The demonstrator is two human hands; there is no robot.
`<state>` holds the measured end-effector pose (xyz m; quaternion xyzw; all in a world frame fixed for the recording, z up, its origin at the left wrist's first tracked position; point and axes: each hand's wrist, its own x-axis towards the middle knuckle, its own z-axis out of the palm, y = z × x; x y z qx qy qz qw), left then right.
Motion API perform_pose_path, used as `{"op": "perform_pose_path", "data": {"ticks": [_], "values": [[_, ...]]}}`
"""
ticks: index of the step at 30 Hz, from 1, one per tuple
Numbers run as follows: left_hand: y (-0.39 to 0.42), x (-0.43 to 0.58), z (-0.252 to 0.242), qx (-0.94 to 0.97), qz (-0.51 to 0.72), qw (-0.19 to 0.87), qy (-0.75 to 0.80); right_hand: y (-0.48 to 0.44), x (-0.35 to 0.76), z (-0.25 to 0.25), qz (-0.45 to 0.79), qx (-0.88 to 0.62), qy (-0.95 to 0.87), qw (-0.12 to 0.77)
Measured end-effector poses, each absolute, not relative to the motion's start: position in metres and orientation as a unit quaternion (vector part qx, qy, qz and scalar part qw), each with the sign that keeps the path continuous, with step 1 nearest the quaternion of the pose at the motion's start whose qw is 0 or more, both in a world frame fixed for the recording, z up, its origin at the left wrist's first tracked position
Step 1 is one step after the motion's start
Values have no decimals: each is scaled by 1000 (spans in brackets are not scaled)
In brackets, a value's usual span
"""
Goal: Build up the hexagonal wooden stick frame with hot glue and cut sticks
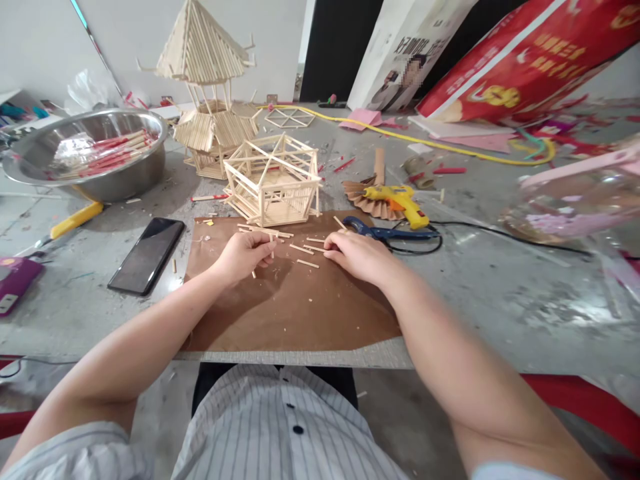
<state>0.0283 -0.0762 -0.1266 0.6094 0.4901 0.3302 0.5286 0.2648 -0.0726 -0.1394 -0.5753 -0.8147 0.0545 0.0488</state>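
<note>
My left hand (249,256) is closed, with a short wooden stick (273,245) pinched between thumb and fingers over the brown sheet (300,320). My right hand (357,253) has its fingertips together at the end of a thin wooden stick (314,248) lying on the sheet. Several more cut sticks (308,264) are scattered between the two hands. Just behind them stands an open hexagonal frame of wooden sticks (273,183). Blue-handled pliers (385,231) lie to the right of my right hand, partly covered by it.
At the back left rises a tiered stick pavilion (197,50). Left are a steel bowl (145,175) with red-wrapped sticks, a phone (147,255) and a yellow-handled tool (76,220). A yellow glue gun (400,201) with a black cord lies right, near a pink-handled clear container (575,207).
</note>
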Motion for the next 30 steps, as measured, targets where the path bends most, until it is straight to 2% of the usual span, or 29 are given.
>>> {"op": "perform_pose_path", "data": {"ticks": [3, 6, 9, 12, 14, 16, 20, 30], "values": [[-76, 29, -128, 612, 330, 530, 486, -76, 261, -140, 45, -577, -815, 27], [-77, 30, -128, 603, 329, 542, 485, -76, 259, -139, 57, -592, -801, 75], [-78, 32, -127, 591, 328, 552, 488, -74, 256, -139, 125, -585, -766, 234], [-80, 33, -127, 603, 313, 543, 494, -74, 250, -141, 308, -517, -688, 406], [-81, 33, -127, 630, 289, 520, 499, -75, 246, -142, 421, -472, -628, 454], [-83, 33, -127, 668, 266, 490, 492, -77, 241, -144, 474, -454, -593, 466], [-85, 35, -129, 724, 246, 440, 471, -81, 235, -145, 460, -456, -594, 476], [-87, 37, -133, 745, 244, 398, 477, -87, 228, -143, 471, -444, -636, 420]]}}
